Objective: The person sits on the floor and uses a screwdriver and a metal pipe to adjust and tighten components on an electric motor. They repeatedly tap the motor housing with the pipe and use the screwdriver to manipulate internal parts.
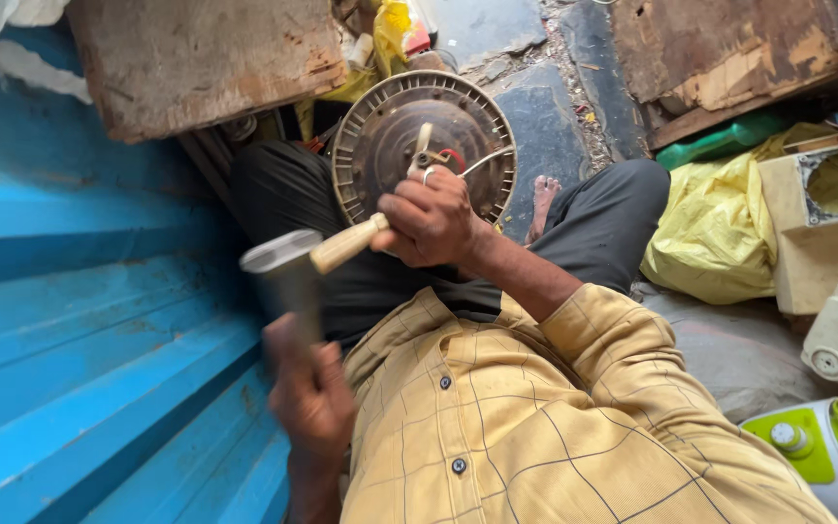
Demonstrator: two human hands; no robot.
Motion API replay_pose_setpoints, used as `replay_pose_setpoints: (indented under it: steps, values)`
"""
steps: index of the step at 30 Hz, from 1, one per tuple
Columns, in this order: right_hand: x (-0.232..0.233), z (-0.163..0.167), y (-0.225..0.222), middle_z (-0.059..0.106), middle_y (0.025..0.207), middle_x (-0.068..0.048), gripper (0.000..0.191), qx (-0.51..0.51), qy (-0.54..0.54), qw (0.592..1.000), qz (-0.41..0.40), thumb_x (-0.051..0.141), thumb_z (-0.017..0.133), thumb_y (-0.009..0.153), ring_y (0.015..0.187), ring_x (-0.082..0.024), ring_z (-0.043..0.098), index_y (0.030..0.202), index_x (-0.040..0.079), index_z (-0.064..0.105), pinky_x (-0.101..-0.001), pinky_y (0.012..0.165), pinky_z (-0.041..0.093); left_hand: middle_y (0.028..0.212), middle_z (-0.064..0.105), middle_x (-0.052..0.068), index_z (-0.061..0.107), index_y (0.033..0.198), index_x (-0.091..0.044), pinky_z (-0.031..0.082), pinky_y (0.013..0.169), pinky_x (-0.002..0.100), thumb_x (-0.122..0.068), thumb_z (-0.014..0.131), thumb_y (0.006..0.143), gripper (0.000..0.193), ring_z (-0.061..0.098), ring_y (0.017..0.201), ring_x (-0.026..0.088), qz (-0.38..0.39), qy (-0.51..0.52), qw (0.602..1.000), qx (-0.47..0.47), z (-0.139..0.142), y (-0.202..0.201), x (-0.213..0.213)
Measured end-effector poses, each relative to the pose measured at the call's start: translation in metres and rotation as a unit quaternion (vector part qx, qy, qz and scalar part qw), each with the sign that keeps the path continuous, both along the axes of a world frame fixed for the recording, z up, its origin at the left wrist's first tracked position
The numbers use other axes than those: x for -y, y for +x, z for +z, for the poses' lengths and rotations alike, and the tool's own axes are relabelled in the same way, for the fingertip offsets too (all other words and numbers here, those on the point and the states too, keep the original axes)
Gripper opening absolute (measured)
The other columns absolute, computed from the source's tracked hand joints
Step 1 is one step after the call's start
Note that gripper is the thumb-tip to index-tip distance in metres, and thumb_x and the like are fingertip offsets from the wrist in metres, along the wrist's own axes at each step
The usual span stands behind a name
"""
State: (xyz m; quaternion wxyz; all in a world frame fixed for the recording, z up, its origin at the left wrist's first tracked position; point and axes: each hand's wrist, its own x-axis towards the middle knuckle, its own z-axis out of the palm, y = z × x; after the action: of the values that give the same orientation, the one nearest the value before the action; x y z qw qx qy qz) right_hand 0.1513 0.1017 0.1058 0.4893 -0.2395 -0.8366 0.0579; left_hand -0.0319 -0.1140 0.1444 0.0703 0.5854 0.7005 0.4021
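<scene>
Seated person, yellow checked shirt [535, 427], dark trousers [594, 228]. One bare foot [542, 199] shows on the stone floor [545, 126] past the knees.

Round rusty metal disc [380, 136] with a slotted rim stands tilted against the lap, at the far middle of the view. A thin wire [489, 160] runs from its hub out to the right rim.

Right hand [431, 221], ring on one finger, is clenched around a wooden-handled tool [346, 245]. The hand sits directly over the near part of the disc, by the hub. The handle's butt juts out to the near left of the fist. A pale shaft [424, 141] runs far from the fist to the disc's centre; whether it is the tool's own working end cannot be told.

Left hand [310, 393], near left and blurred, is closed around the shaft of a hammer [281, 260]. The hammer's metal head is just beside the butt of the wooden handle; contact cannot be told through the blur.

Left: blue corrugated sheet [80, 320]. Far: worn wooden boards [206, 58]. Right: yellow plastic bag [720, 228], white boxy casings [826, 233], a white and green appliance [817, 446].
</scene>
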Motion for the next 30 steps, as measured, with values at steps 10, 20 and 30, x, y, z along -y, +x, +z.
replay_pose_setpoints:
  steps: [10,20,30]
  values:
    - [0.004,0.001,0.034,0.054,0.068,-0.002,0.052,-0.112,-0.065,0.989,0.065,0.051,0.055,0.106,0.059,-0.017,0.054,0.099,0.001,0.068,-0.0358,0.054,0.04,0.101,0.071,0.019,0.05,0.15,-0.012,0.058,0.066,0.043,-0.009,0.071,0.088,0.065,0.073,0.08,0.035,-0.102,-0.237,0.966,-0.001,-0.048,-0.025,0.0]
    - [-0.044,0.072,0.102,0.059,0.091,-0.006,0.028,-0.331,-0.337,0.864,0.172,0.027,0.055,0.12,0.063,-0.006,0.046,0.137,0.006,0.051,-0.0209,0.056,0.039,0.103,0.069,0.02,0.066,0.118,-0.006,0.054,0.082,0.046,-0.016,0.078,0.076,0.045,0.066,0.094,0.039,-0.287,-0.161,0.942,-0.067,-0.011,-0.011,-0.047]
    - [-0.069,0.096,0.09,0.061,0.095,-0.008,0.031,-0.33,-0.388,0.811,0.288,0.028,0.056,0.12,0.071,-0.007,0.051,0.139,0.004,0.055,-0.0195,0.062,0.041,0.098,0.072,0.013,0.07,0.108,-0.003,0.055,0.084,0.047,-0.01,0.072,0.092,0.018,0.07,0.093,0.031,-0.527,-0.018,0.85,0.004,0.037,0.083,-0.283]
